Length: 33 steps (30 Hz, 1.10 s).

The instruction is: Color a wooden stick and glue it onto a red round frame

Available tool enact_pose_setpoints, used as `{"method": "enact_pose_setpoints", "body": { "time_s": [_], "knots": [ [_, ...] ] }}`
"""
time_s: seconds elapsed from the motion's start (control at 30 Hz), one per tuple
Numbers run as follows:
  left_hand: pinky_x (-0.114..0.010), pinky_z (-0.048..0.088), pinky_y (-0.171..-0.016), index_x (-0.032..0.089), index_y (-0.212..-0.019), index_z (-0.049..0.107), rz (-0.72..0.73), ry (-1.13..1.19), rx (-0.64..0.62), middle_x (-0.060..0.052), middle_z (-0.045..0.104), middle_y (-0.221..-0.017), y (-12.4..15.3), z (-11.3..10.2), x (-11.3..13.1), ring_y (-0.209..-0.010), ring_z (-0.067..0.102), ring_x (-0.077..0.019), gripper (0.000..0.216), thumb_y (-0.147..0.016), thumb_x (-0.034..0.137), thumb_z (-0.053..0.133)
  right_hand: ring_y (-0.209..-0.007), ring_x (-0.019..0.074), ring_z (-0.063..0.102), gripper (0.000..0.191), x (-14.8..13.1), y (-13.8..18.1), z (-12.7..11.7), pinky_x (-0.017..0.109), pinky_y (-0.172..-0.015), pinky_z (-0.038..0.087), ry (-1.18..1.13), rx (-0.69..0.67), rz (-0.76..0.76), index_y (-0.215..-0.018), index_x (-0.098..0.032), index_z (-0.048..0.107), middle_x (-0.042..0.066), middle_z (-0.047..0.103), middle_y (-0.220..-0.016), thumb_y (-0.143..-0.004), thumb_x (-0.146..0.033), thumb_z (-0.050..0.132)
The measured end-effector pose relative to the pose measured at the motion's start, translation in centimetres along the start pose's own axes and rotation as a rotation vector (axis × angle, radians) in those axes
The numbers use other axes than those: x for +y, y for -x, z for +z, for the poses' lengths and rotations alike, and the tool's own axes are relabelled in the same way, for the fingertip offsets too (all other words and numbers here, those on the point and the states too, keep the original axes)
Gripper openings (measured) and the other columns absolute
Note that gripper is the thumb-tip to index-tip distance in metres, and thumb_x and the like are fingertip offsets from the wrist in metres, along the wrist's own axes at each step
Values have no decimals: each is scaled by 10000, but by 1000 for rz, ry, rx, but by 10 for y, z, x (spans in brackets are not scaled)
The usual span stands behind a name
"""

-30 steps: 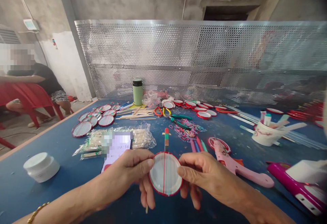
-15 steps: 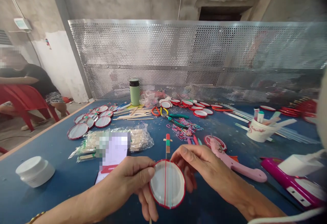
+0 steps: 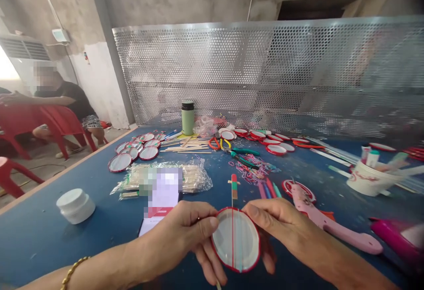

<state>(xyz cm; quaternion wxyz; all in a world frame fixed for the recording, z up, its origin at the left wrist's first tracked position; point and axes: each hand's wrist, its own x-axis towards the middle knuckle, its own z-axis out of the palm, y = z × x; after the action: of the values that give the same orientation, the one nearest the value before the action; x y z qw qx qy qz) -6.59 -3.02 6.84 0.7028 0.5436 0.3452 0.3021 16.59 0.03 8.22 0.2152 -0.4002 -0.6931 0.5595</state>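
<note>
A round white lid with a red rim [image 3: 243,241] is held up in front of me over the blue table [image 3: 39,237]. A thin stick with a red and green top [image 3: 233,185] runs behind it, and red and blue bands cross its face. My left hand [image 3: 192,232] pinches the lid's left edge, thumb in front, fingers behind. My right hand [image 3: 278,219] grips the upper right rim with thumb and fingers curled.
A pink glue gun [image 3: 327,224], coloured rubber bands [image 3: 251,171], pliers [image 3: 238,152], several red-rimmed lids [image 3: 132,155], a bag of sticks [image 3: 185,177], a phone [image 3: 162,193], a white jar [image 3: 75,205], a green flask [image 3: 187,118] and a cup [image 3: 367,178]. A person sits far left.
The view has swung slightly left and down. My right hand has slid from the lid's right side to its upper rim. The left hand keeps its pinch.
</note>
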Motion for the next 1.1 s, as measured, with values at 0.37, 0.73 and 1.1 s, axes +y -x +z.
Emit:
{"method": "enact_pose_setpoints", "body": {
  "time_s": [0.37,0.73,1.1],
  "knots": [
    [-234,524,-553,130,-983,665,10,-36,-54,-68,723,-712,-2,-3,-2,-610,697,-167,447,-922,563,578,-480,85,614,516,-2,4,0,161,-464,431,-3,-45,36,-810,-150,621,8,640,-630,-898,-657,581],
    [-210,521,-508,160,-943,642,-59,-151,21,-27,697,-664,0,-8,-9,-542,681,-150,433,-919,588,576,-455,73,603,537,0,4,0,147,-431,416,-77,-13,-22,-812,-142,617,-7,633,-625,-879,-674,596],
    [-207,514,-512,211,-833,663,51,-317,-53,-37,728,-679,-4,-20,-25,-517,629,-136,553,-830,753,550,-403,67,569,520,11,-7,-3,155,-380,382,-157,120,-70,-921,-139,649,-12,665,-628,-876,-656,617]
  ]
}}
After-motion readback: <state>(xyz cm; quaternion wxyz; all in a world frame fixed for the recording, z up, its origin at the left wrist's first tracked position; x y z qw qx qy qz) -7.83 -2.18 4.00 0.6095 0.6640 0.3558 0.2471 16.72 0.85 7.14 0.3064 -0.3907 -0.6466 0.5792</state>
